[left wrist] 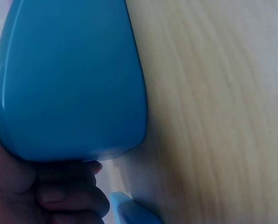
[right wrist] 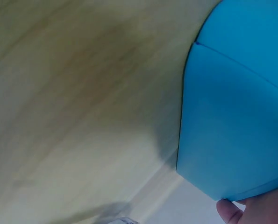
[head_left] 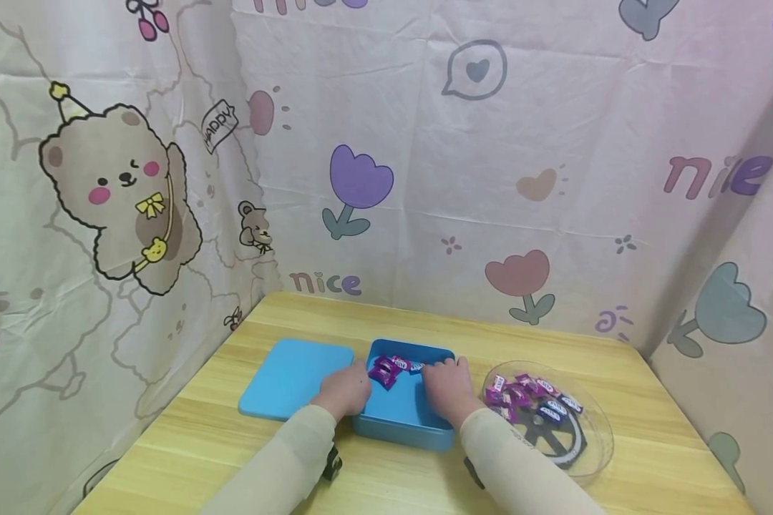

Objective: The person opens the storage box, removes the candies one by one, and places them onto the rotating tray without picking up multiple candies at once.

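Observation:
An uncovered blue box (head_left: 402,434) stands on the table between both hands. My left hand (head_left: 344,390) grips its left side, and the left wrist view shows curled fingers (left wrist: 73,198) against the box's wall. On the opposite side my right hand (head_left: 451,392) holds the rim; in the right wrist view a fingertip (right wrist: 229,211) touches the box edge. Inside, near the back, lie a few wrapped candies (head_left: 385,370), purple, pink and blue. The right hand partly covers the blue one.
A flat blue lid (head_left: 290,379) lies left of the box. To the right, a round clear tray (head_left: 608,440) holds several purple, pink and dark blue candies (head_left: 518,393) and a dark spoked shape. Printed curtains (head_left: 419,214) border the wooden table (head_left: 187,447).

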The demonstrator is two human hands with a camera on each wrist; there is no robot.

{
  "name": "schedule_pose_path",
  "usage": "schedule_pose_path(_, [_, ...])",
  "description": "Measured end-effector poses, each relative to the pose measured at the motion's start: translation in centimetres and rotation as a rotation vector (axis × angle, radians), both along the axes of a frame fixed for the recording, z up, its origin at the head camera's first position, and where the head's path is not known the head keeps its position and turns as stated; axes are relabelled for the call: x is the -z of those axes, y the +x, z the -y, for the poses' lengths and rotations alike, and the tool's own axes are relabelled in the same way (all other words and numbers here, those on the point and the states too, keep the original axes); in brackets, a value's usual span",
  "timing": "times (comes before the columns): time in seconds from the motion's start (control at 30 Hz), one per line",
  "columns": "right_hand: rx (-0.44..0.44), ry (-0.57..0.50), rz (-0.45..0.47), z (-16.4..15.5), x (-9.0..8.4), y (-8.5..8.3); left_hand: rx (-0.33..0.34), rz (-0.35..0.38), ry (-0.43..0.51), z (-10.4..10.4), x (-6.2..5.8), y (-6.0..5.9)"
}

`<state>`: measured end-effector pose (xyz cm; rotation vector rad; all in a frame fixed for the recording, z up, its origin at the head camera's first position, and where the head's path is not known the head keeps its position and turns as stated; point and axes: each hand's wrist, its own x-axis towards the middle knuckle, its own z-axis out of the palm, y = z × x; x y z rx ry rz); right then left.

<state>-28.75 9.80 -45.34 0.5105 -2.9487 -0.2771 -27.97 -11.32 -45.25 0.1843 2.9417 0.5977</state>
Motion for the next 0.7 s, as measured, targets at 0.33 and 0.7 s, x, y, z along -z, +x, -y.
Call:
schedule_pose_path(0.33, [-0.021,-0.181,0.021,-0.4,-0.4,0.1,0.007,-0.005,-0.007,0.0,0.1,0.0])
schedule_pose_path(0.7, [-0.042,-0.388,0.07,-2.7,-3.4,1.2,0.012,-0.016,-0.007,0.0,0.0,-0.1])
